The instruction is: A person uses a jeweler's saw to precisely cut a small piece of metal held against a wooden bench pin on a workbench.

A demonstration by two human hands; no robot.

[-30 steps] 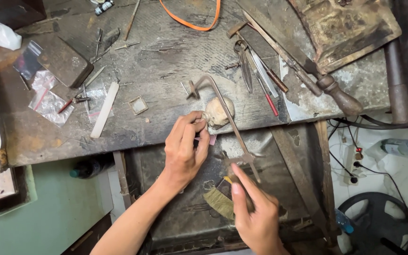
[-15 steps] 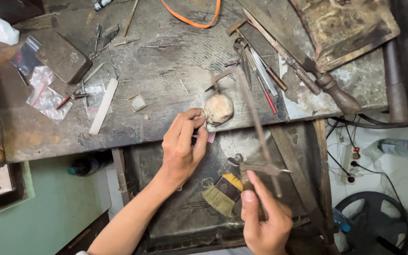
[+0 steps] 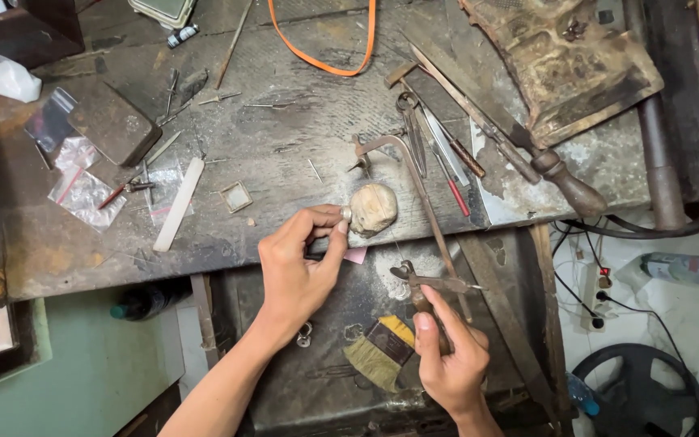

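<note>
**Head view: two hands at a cluttered metalwork bench**

Head view shows our left hand (image 3: 297, 267) pinching a small metal piece (image 3: 347, 214) between thumb and forefinger, pressed against a rounded pale block (image 3: 374, 208) that sits at the front edge of the workbench (image 3: 285, 162). Our right hand (image 3: 446, 360) is closed around the handle of a small frame saw (image 3: 424, 212), whose curved metal frame arches up over the bench edge, just beside the block.

Below the hands lies an open drawer (image 3: 349, 324), and in it a short brush (image 3: 378, 354) with yellow bristles, near our right hand. On the bench, to the right of the saw, lie several files (image 3: 455, 166) and a long tool with a wooden handle (image 3: 564, 182). To the left we see a white flat stick (image 3: 178, 204), small clear bags (image 3: 82, 194) and a dark metal block (image 3: 111, 121). An orange strap (image 3: 325, 61) loops at the far edge.
</note>
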